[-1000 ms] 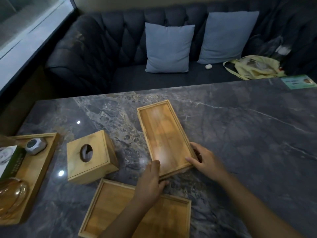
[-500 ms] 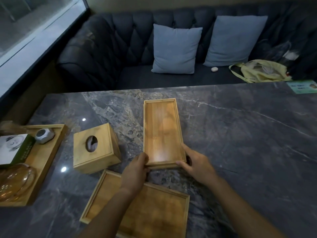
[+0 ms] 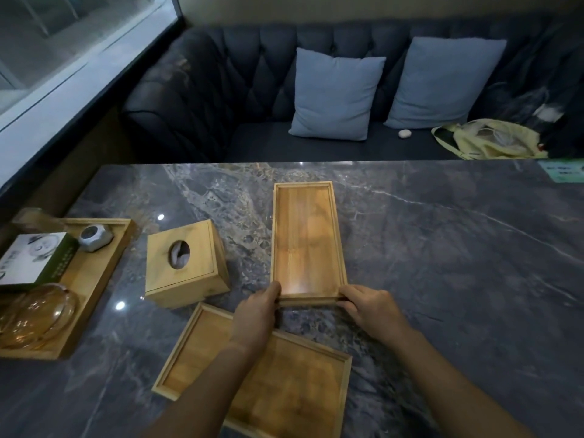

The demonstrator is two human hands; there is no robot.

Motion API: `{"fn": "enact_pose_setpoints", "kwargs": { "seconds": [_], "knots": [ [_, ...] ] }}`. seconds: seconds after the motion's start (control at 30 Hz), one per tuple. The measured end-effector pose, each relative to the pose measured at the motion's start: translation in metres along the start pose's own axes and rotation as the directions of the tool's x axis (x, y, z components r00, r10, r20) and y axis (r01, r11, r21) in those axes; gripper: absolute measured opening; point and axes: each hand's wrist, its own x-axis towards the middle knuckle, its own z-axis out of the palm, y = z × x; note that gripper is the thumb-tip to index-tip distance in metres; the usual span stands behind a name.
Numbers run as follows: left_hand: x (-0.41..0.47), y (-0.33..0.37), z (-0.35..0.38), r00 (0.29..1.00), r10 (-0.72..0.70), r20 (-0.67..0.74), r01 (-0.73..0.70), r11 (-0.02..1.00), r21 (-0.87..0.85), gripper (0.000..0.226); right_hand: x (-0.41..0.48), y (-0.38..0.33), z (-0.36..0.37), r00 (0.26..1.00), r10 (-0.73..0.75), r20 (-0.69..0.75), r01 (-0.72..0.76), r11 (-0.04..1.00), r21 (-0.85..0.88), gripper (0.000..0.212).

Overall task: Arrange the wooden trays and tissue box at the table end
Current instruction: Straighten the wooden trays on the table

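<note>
A long narrow wooden tray (image 3: 306, 238) lies on the dark marble table (image 3: 442, 254), pointing straight away from me. My left hand (image 3: 257, 311) grips its near left corner and my right hand (image 3: 371, 308) grips its near right corner. A wider wooden tray (image 3: 284, 384) lies askew close to me, partly under my left forearm. The wooden tissue box (image 3: 186, 262), with an oval hole on top, stands left of the narrow tray. At the left table end a third wooden tray (image 3: 94, 273) holds other items.
The left tray carries a white and green carton (image 3: 34, 257), a small grey faceted object (image 3: 94, 237) and an amber glass dish (image 3: 34, 314). Behind the table is a dark tufted sofa (image 3: 221, 99) with two blue cushions (image 3: 335, 96) and a yellow bag (image 3: 486, 142). A green card (image 3: 565, 170) lies far right.
Both hands have turned the narrow tray from a slanted position to straight and slid it slightly away from me. The tissue box and the other trays stay put.
</note>
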Motion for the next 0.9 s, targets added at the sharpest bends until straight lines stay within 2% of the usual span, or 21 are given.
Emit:
{"fn": "enact_pose_setpoints", "kwargs": {
  "seconds": [0.23,0.63,0.7,0.8,0.83,0.9],
  "knots": [
    [-0.002,0.002,-0.001,1.0,0.004,0.029,-0.006,0.998,0.062,0.015,0.001,-0.003,-0.004,1.0,-0.025,0.019,0.026,0.998,-0.051,0.017],
    [-0.004,0.001,0.004,1.0,-0.005,0.027,0.004,0.998,0.056,0.019,-0.005,-0.013,-0.002,1.0,0.007,-0.008,-0.008,0.987,-0.161,0.023],
    [-0.004,-0.001,0.004,1.0,0.002,0.006,-0.002,0.999,0.037,0.022,-0.007,-0.016,-0.003,0.997,0.071,-0.038,-0.075,0.99,-0.121,0.028],
    [-0.013,-0.011,-0.003,0.998,-0.009,-0.055,0.004,0.996,-0.086,0.031,-0.008,-0.024,-0.007,0.958,0.273,-0.09,-0.272,0.962,0.015,0.026],
    [-0.018,-0.016,-0.006,0.995,-0.032,-0.089,0.02,0.992,-0.124,0.031,-0.007,-0.028,-0.008,0.946,0.306,-0.106,-0.303,0.952,0.045,0.022],
    [-0.032,-0.029,-0.013,0.975,-0.102,-0.195,0.066,0.981,-0.184,0.027,-0.004,-0.036,-0.009,0.958,0.269,-0.1,-0.262,0.962,0.076,0.015]
  ]
}}
